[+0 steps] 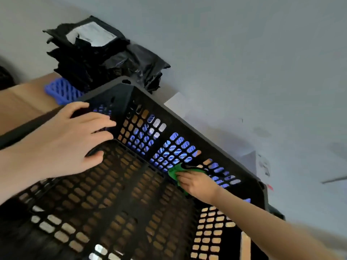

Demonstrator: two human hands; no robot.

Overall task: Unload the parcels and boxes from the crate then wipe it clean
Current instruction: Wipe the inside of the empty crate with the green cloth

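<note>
Black parcels (97, 59) – heaped at 11 o'clock, outside the crate, atop a blue basket (62, 91). Cardboard (20, 104) at 9 o'clock; white sheet (176, 103) at 12, just beyond the rim. Black crate (122, 92) – centre to 6 o'clock, holding no parcels. Left hand (75, 136), 9 o'clock: fingers spread, draped over the crate's wall. Right hand (197, 182), 4 o'clock: arm reaching in, fingers together, pressing a green cloth (174, 172) against the inner wall.
</note>
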